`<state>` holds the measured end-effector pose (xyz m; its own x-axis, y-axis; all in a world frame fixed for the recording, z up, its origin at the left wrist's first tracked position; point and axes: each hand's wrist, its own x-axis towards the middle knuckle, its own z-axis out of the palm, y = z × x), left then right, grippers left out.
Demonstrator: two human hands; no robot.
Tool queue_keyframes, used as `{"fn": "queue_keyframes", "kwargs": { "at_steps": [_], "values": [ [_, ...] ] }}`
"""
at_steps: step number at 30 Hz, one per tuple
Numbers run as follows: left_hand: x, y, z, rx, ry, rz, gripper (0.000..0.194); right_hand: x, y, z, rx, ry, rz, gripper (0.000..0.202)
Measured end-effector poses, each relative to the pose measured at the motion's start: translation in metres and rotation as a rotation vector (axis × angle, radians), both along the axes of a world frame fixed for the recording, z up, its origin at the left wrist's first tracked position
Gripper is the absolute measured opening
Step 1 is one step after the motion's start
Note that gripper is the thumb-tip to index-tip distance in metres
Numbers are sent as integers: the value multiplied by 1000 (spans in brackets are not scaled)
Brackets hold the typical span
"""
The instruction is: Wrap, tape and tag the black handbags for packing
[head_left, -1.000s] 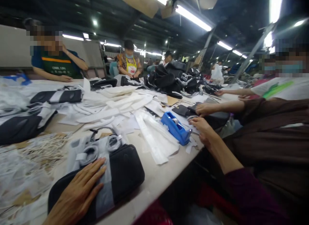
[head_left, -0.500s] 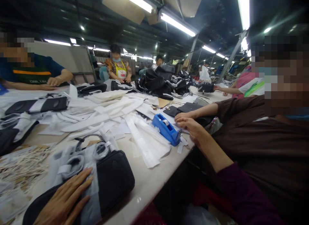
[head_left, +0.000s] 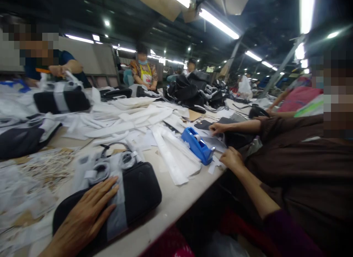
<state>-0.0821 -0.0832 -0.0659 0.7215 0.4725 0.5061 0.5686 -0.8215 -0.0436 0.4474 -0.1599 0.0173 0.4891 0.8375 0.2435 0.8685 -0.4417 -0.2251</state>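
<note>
My left hand (head_left: 89, 209) lies flat with fingers stretched on a black bag (head_left: 142, 189), over a pale wrap band around its middle. Coiled, wrapped cords (head_left: 127, 160) rest along the bag's far side. My right hand (head_left: 232, 159), below a purple sleeve, is at the table edge just right of a blue tape dispenser (head_left: 200, 146). Its fingers are curled together near the dispenser's front end; whatever they pinch is too small to make out. Small white scraps (head_left: 213, 165) lie beside the dispenser.
A co-worker's hand (head_left: 217, 128) handles white paper close to my right hand. White wrapping strips (head_left: 176, 157) cover the table's middle. Black bags (head_left: 184, 89) are piled behind. Loose ties (head_left: 52, 168) lie at left. Another person handles a wrapped bag (head_left: 60, 100) at far left.
My right hand has drawn back from the dispenser toward the table edge, its fingers now curled. My left hand stays on the bag. The left co-worker has raised a wrapped bag. The view has shifted left.
</note>
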Motion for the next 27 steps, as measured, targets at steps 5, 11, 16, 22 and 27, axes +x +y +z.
{"fn": "queue_keyframes", "kwargs": {
  "at_steps": [5,11,16,22,27],
  "values": [
    [7,-21,22,-125,37,66,43,-101,39,49,-138,-182,769,21],
    [9,-27,28,-224,46,95,38,-283,112,86,-272,-400,1611,19],
    [8,-27,28,-245,13,72,36,-356,156,63,-376,-662,1756,18],
    [5,-27,25,-240,-76,97,38,-380,171,47,-417,-776,1737,29],
    [6,-26,26,-250,-59,86,38,-384,171,41,-424,-805,1759,26]
  ]
}}
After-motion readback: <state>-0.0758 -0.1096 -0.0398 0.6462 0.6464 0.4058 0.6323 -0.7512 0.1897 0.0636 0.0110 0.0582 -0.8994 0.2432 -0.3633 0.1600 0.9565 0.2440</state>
